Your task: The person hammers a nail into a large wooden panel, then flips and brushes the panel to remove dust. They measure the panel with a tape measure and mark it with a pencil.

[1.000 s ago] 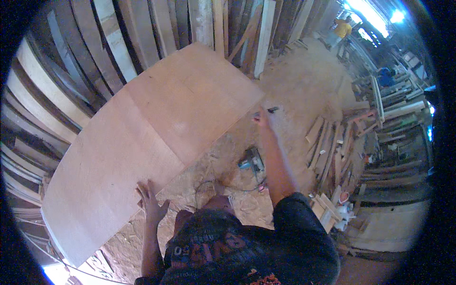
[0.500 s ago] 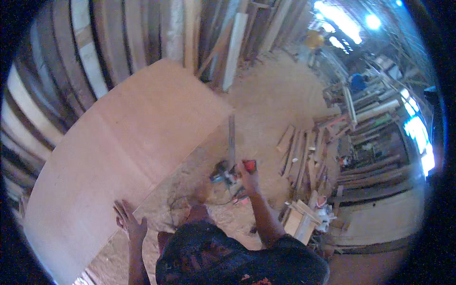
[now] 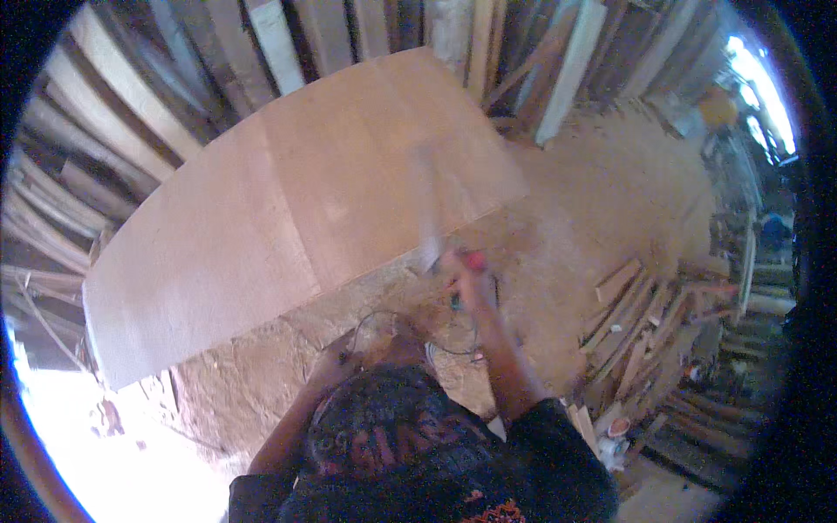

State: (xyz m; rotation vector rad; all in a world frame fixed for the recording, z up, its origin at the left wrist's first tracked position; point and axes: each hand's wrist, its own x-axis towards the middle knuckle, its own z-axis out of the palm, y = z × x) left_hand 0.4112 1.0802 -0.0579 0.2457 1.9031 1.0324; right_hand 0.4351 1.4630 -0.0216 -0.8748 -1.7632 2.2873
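In my right hand (image 3: 466, 275) is a long tool with a straight, narrow blade (image 3: 427, 209) and a red part (image 3: 473, 260) beside my fingers. Motion blur hides its exact kind. The blade extends over the near edge of a large, pale brown plywood sheet (image 3: 218, 218). A faint straight line or seam crosses the sheet. My left hand (image 3: 331, 366) is low beside my body, off the sheet. Its fingers are blurred and partly lost against the dusty floor. A thin dark cable (image 3: 375, 314) loops close by.
Upright planks (image 3: 331, 39) line the wall behind the sheet. Scrap wood strips (image 3: 632, 318) lie to the right on the sawdust-covered floor (image 3: 602, 192). A white bag-like thing (image 3: 615, 444) stands near my right elbow. Strong light enters at the lower left.
My left hand has left the sheet and drawn back towards my body. My right hand has moved forward with the long tool, whose blade now overlaps the sheet. The view has turned left.
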